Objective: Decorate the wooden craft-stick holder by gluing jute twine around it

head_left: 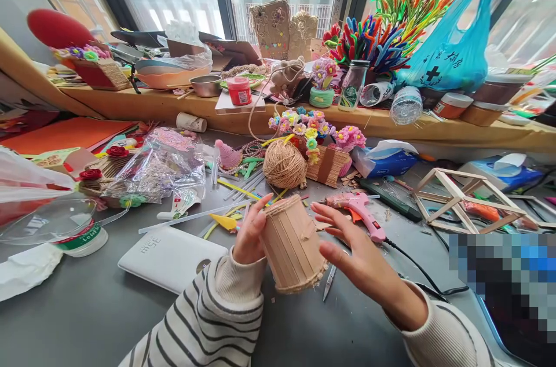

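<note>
A small cup-shaped container covered in flat wooden strips, with twine round both rims, is held tilted above the grey table. My left hand grips it from the left side, thumb and fingers around its edge. My right hand is at its right, fingers spread and apart, and whether a fingertip touches the wall I cannot tell. Behind the container sits a ball of twine. A pink glue gun lies just beyond my right hand, and a pen-like pointed tool rests below it.
A white power bank lies left of my left hand. At right are a wooden stick frame, a black cable and a pixelated screen. Crochet flowers, a plastic bottle and a blue tissue pack surround the work spot.
</note>
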A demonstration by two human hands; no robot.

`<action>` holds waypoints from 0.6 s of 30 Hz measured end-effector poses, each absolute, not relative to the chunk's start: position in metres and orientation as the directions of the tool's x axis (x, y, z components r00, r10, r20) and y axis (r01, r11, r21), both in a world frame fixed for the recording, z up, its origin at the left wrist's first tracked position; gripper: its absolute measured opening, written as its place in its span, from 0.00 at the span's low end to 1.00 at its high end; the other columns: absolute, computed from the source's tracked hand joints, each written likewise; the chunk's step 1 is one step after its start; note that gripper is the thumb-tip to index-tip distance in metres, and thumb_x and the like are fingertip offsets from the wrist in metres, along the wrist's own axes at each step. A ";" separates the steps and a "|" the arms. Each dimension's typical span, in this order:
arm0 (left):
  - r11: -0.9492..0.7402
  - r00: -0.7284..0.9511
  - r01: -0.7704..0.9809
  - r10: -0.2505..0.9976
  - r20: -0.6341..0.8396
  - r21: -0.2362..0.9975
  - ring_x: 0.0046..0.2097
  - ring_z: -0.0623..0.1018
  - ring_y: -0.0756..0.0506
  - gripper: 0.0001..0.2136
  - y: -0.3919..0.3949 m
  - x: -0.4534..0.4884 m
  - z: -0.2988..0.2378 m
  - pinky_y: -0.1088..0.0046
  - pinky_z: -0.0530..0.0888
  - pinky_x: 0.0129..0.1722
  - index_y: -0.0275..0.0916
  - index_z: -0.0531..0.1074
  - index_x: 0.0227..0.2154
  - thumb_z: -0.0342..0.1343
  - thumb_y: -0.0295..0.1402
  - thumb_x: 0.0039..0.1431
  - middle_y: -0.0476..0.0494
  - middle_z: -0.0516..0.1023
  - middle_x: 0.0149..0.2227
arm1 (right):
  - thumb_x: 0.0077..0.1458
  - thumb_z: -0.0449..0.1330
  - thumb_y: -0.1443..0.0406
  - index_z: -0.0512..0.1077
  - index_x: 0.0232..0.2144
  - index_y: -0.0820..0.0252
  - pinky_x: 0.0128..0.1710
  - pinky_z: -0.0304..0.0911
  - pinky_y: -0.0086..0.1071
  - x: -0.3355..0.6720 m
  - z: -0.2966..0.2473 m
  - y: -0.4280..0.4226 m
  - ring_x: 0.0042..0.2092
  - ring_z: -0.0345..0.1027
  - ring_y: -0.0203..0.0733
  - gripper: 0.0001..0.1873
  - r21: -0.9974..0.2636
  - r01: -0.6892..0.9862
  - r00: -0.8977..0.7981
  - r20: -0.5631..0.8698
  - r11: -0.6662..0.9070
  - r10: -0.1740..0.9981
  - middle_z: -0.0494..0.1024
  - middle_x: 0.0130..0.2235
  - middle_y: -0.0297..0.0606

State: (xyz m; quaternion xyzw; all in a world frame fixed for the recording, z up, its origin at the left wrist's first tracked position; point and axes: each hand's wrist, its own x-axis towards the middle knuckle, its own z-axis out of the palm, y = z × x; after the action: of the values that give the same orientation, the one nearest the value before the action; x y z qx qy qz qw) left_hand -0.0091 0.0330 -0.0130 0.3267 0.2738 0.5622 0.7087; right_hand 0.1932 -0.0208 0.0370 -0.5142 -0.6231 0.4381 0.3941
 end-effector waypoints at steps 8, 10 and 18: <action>0.132 0.211 -0.574 0.977 -0.009 0.808 0.51 0.79 0.37 0.24 0.021 0.004 -0.010 0.53 0.72 0.53 0.42 0.70 0.47 0.65 0.44 0.49 0.40 0.80 0.49 | 0.41 0.69 0.48 0.59 0.59 0.59 0.55 0.65 0.51 0.176 0.044 -0.026 0.54 0.69 0.55 0.46 -0.970 0.240 -0.252 -0.027 0.036 0.967 0.69 0.59 0.52; 0.122 0.212 -0.558 0.977 -0.001 0.821 0.52 0.78 0.37 0.26 0.021 0.006 -0.014 0.54 0.71 0.55 0.42 0.69 0.48 0.67 0.43 0.47 0.39 0.79 0.50 | 0.42 0.69 0.49 0.61 0.57 0.59 0.54 0.66 0.50 0.175 0.041 -0.023 0.54 0.69 0.55 0.44 -0.975 0.222 -0.215 -0.045 0.004 0.976 0.71 0.57 0.51; 0.184 0.361 -0.578 0.931 0.047 0.795 0.54 0.77 0.44 0.24 0.034 -0.014 -0.026 0.67 0.73 0.55 0.50 0.70 0.51 0.61 0.49 0.52 0.47 0.77 0.52 | 0.47 0.65 0.49 0.72 0.50 0.57 0.53 0.67 0.47 0.183 0.037 -0.015 0.53 0.72 0.53 0.30 -0.971 -0.191 -0.192 -0.107 -0.144 0.976 0.79 0.50 0.44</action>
State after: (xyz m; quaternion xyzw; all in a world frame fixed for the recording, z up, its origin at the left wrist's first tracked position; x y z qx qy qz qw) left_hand -0.0138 0.0337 -0.0256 0.3782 0.2336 0.5147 0.7331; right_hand 0.1828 -0.0147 0.0374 -0.4298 -0.4566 0.6225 0.4683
